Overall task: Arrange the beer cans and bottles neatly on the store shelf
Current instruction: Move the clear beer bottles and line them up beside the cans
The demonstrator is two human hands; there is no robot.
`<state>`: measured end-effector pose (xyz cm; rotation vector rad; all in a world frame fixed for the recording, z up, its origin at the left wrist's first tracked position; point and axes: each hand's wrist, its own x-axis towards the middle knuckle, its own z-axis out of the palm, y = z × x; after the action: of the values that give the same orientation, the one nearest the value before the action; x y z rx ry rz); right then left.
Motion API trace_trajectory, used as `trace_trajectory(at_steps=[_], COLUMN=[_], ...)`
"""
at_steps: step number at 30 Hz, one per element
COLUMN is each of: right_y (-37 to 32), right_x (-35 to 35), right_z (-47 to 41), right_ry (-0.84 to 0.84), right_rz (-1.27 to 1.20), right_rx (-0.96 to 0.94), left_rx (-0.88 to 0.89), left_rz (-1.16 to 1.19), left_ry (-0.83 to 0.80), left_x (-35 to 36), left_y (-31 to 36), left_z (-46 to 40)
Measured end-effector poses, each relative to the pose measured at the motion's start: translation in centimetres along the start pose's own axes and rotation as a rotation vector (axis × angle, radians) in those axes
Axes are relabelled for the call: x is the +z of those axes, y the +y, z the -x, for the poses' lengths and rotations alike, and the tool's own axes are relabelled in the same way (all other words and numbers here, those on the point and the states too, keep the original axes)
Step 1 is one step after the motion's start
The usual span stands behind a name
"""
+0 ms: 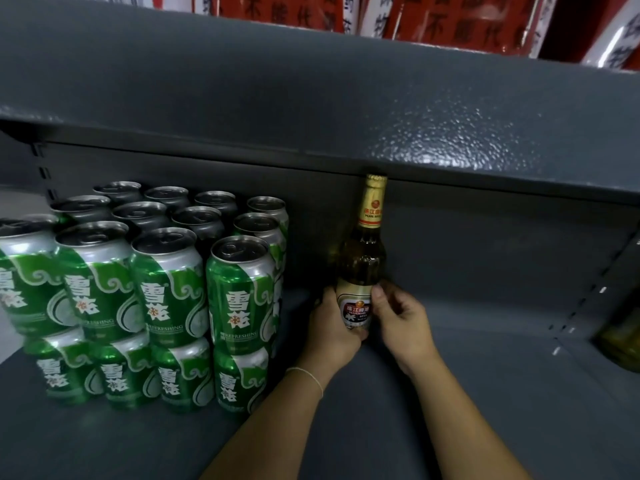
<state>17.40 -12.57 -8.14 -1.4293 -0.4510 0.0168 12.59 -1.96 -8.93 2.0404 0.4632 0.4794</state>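
Two bare hands hold one brown glass beer bottle (pixel 362 261) upright on the dark grey shelf (pixel 450 393), right of the stacked cans. The left hand (pixel 334 329) wraps the lower left side of the bottle, its fingers (pixel 325 299) clamped around the label from behind and the side. The right hand (pixel 400 320) meets it from the other side, with the thumb pressed on the front of the label and the other fingers curled against the glass, so both hands are closed on the bottle. A thin bracelet (pixel 308 375) circles the left wrist. The bottle's gold foil cap (pixel 375 181) reaches up to the front lip of the upper shelf (pixel 311 98); whether it touches cannot be told.

Left of the bottle, a small gap away, stands a block of green beer cans (pixel 145 282), stacked two layers high in neat rows that run toward the back panel, labels facing forward. On the upper shelf, red and white packages (pixel 440 15) with dark characters stand in a row. At the far right edge, something yellowish (pixel 623 341) shows beyond the shelf upright, too blurred to identify.
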Motion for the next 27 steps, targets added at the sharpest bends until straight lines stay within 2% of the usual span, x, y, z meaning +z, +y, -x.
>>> trace_trajectory(at_steps=[3,5,8,10,15,20,27], right_y=[-0.5,-1.5,-3.3,-4.4,-6.6,-9.6,-12.2], right_x=[0.0,-0.2,-1.4,-2.7,-8.8,-17.4,-29.9], right_z=[0.0,-0.4,-1.2,-1.6,-1.3,-0.2,0.8], right_ry=[0.034,0.102,0.234,0.268,0.316,0.401,0.552], right_rz=[-0.042,-0.066,-0.032,-0.005,0.103,0.204,0.368], right_rx=[0.053,0.076,0.047,0.015,-0.042,-0.075,-0.144], left_rx=[-0.051,-0.059,0.054,0.103,0.271,0.412,0.554], left_rz=[-0.079,-0.213,-0.502,-0.552,-0.440,-0.254,-0.216], left_ry=[-0.038,-0.070,-0.050,0.003,-0.019,-0.134,-0.279], left_x=[-0.5,-1.2,-2.5,-3.1,-0.4,7.5,17.1], left_y=[0.8,1.6,3.4,5.5,10.3,15.9,23.5], left_z=[0.5,1.4,3.3,4.6,5.7,6.7,7.8])
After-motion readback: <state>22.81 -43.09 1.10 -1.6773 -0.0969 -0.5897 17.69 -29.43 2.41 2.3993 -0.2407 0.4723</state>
